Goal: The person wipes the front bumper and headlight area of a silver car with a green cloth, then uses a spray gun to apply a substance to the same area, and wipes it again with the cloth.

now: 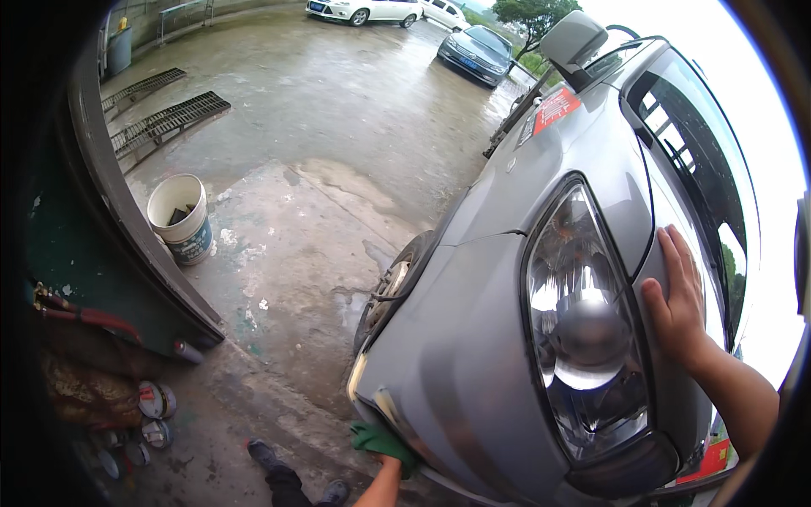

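A grey van (448, 355) with a large clear headlight (583, 338) fills the right half of the head view. My right hand (678, 300) lies flat on the front panel beside the headlight, fingers stretched out, holding nothing. Low down at the bumper's corner, my left hand (389, 464) has a green cloth (378, 441) against the edge of the bodywork. The cloth hides most of that hand's fingers. Just above it, a pale yellowish patch (358, 376) runs along the bumper edge, and the front wheel (390, 283) shows behind.
A white bucket (180, 218) with dark pieces inside stands by a doorway edge (156, 245). Several cans (155, 414) and a red hose (89, 317) are at lower left. Metal ramps (169, 122) lie on wet concrete; parked cars (477, 52) stand farther off. My shoes (266, 455) are below.
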The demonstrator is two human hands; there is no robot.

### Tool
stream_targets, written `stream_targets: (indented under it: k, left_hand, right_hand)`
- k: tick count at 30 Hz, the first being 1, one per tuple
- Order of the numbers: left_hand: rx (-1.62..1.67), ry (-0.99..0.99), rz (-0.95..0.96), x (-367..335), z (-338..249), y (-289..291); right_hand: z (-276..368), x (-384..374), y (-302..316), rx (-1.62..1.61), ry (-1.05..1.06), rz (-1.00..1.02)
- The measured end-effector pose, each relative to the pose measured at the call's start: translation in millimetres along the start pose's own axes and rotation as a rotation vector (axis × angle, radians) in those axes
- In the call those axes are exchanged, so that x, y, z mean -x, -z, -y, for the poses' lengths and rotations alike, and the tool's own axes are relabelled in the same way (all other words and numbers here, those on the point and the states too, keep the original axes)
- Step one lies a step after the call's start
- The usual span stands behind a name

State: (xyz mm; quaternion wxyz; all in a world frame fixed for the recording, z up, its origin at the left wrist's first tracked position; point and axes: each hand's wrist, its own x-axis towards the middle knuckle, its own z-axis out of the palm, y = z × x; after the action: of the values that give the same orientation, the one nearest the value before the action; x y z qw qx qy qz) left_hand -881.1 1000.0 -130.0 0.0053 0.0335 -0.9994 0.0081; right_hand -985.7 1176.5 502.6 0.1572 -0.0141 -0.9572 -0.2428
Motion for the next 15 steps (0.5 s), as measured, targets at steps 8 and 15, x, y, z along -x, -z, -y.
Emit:
stream_targets:
  k: [8,15]
  left_hand:
    - [0.042,0.053,-0.007,-37,13,0]
    - [0.087,-0.031,0.048,33,-20,9]
  right_hand:
    - [-3,1,-1,0.012,0.0,0.018]
    - [-4,1,-3,0.001,0.017,0.005]
